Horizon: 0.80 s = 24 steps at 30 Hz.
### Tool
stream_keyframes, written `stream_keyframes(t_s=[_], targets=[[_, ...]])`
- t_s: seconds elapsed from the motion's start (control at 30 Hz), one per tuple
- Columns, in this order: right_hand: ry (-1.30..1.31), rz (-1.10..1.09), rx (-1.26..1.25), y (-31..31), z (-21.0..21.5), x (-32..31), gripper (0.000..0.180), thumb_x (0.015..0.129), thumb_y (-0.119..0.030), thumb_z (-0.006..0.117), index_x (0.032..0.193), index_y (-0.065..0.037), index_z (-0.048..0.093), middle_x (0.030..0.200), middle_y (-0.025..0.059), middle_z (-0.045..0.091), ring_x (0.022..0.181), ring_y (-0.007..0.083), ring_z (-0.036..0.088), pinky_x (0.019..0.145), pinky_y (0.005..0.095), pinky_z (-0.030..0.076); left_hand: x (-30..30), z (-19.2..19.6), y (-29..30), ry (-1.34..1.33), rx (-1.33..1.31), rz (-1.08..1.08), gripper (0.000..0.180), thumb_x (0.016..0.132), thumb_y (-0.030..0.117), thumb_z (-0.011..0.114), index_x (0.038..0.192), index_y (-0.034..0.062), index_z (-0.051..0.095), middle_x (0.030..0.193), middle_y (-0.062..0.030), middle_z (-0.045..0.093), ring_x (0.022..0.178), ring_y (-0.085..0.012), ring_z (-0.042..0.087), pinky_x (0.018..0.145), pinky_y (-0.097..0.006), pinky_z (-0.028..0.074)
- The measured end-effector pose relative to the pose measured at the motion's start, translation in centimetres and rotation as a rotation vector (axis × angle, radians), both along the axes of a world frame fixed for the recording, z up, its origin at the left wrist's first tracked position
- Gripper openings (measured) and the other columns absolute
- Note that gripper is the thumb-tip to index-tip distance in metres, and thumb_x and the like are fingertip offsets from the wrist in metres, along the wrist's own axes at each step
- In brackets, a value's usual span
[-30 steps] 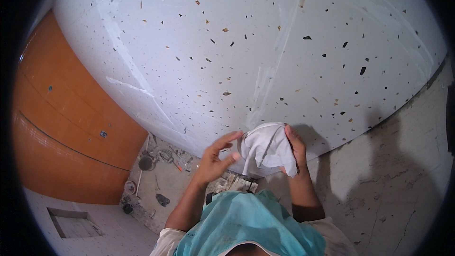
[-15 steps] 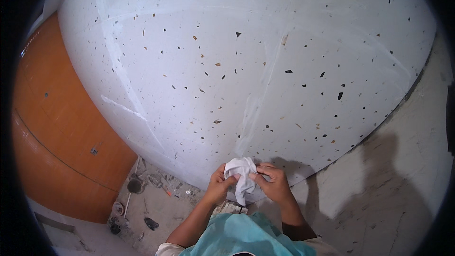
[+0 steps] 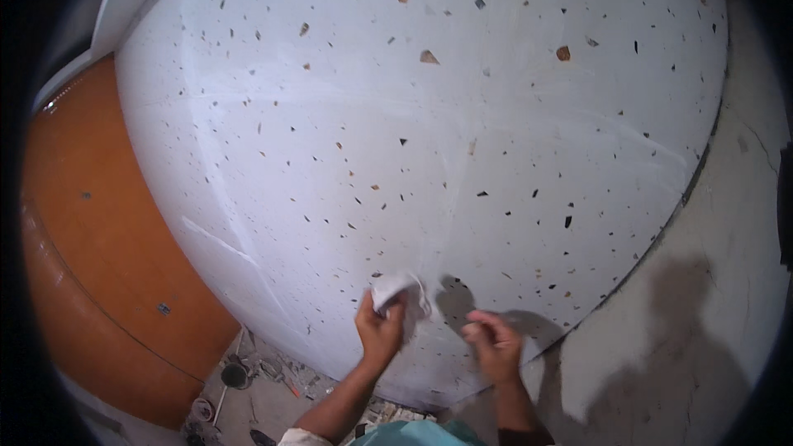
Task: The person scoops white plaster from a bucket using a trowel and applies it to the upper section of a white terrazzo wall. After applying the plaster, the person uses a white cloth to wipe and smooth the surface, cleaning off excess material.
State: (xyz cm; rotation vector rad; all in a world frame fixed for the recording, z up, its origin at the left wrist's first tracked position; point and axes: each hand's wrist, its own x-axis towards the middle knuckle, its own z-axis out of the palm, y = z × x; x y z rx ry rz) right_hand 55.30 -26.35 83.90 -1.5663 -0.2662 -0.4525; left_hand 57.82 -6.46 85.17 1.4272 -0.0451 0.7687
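Observation:
A white cloth (image 3: 399, 291) is bunched in my left hand (image 3: 382, 332), pinched between thumb and fingers in front of the lower part of the speckled white wall (image 3: 330, 116). One edge of it hangs loose to the right and is a little blurred. My right hand (image 3: 494, 345) is apart from the cloth, to its right. Its fingers are curled in against the thumb, and I see nothing between them. The shadow of this hand falls on the wall beside it.
Orange panels (image 3: 107, 223) stand on the left. At the lower left the floor (image 3: 248, 405) carries a dark round container (image 3: 235, 375) and scattered debris. A grey wall (image 3: 661, 347) with a person's shadow meets the speckled wall on the right.
My right hand has let go of the cloth and moved right and slightly down. The cloth stays in my left hand, bunched differently. The view has tilted up, showing more of the upper wall.

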Motion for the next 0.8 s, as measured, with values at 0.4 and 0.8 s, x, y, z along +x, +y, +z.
stream_keyframes(t_s=[0.4, 0.8], targets=[[-0.608, -0.988, -0.002, -10.3, 9.1, 8.4, 0.015, 0.094, -0.009, 0.056, 0.101, 0.003, 0.061, 0.099, 0.0115, 0.063, 0.078, 0.0156, 0.063, 0.064, 0.0248, 0.054, 13.3, 16.0, 9.2, -0.640, 0.614, 0.734, 0.046, 0.076, -0.016, 0.056, 0.120, -0.0022, 0.058, 0.116, -0.0187, 0.057, 0.108, -0.0301, 0.058, 0.092, -0.036, 0.048], [-0.684, -1.174, -0.011, -12.1, 7.0, 10.9, 0.016, 0.094, -0.012, 0.058, 0.100, 0.003, 0.061, 0.098, 0.0087, 0.062, 0.074, 0.0120, 0.060, 0.059, 0.0216, 0.050, 14.3, 18.0, 9.2, -0.713, 0.860, 0.702, 0.060, 0.061, -0.018, 0.058, 0.118, -0.0011, 0.060, 0.117, -0.0177, 0.060, 0.111, -0.0334, 0.056, 0.094, -0.041, 0.045]])
